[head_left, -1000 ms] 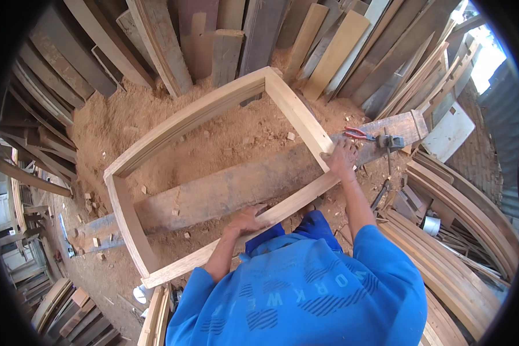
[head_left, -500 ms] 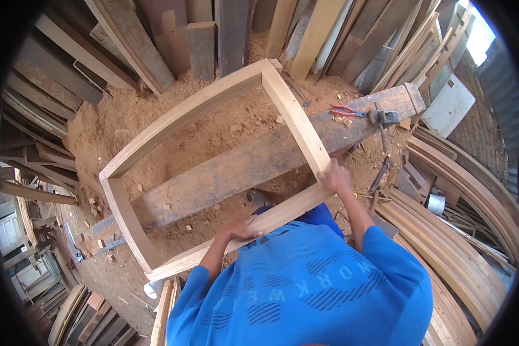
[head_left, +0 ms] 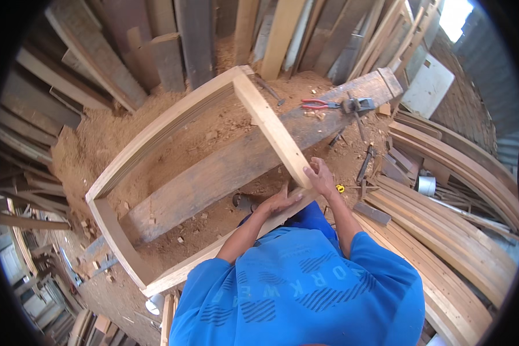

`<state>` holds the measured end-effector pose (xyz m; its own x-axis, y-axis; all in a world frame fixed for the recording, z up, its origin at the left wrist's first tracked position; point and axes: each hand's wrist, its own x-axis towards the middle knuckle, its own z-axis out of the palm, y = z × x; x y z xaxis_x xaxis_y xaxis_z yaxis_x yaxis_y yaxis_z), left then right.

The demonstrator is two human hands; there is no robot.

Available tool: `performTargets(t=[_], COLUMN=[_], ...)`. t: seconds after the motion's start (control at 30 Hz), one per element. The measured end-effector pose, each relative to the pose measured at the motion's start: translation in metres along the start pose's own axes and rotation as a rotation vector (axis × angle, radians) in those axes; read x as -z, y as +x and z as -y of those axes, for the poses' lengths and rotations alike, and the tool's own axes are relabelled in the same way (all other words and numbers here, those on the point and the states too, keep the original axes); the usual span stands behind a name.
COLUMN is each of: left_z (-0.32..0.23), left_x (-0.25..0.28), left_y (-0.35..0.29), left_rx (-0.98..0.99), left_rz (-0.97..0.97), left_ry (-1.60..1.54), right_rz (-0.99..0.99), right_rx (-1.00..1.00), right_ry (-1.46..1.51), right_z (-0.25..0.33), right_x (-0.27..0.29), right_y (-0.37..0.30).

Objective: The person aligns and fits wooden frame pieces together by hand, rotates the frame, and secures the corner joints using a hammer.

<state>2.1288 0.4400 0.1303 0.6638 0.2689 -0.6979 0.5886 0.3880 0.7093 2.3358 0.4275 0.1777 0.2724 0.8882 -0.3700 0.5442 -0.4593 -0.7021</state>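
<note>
We tag one row of printed lettering: pale capital letters (head_left: 318,293) running in a curve across the person's blue shirt (head_left: 328,323), upside down to us, among dark striped shapes (head_left: 259,309). We also note smaller, fainter marks (head_left: 291,252) nearer the hem, too small to read.

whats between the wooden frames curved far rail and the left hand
In the head view, a wide worn plank crosses the stretch between the curved far rail and the left hand, with sawdust-strewn ground on either side of it.
</note>
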Motion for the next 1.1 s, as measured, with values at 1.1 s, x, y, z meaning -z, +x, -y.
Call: performTargets(t=[1.1], left_z=[-0.028], left_x=[-0.013], left_y=[0.055], left_rx=[0.174], left_rz=[-0.05], left_ry=[-0.744], right_rz=[-0.365], right_rx=[-0.032], right_ry=[-0.072], right_z=[-0.158], right_x=[0.205], right_y=[0.303])
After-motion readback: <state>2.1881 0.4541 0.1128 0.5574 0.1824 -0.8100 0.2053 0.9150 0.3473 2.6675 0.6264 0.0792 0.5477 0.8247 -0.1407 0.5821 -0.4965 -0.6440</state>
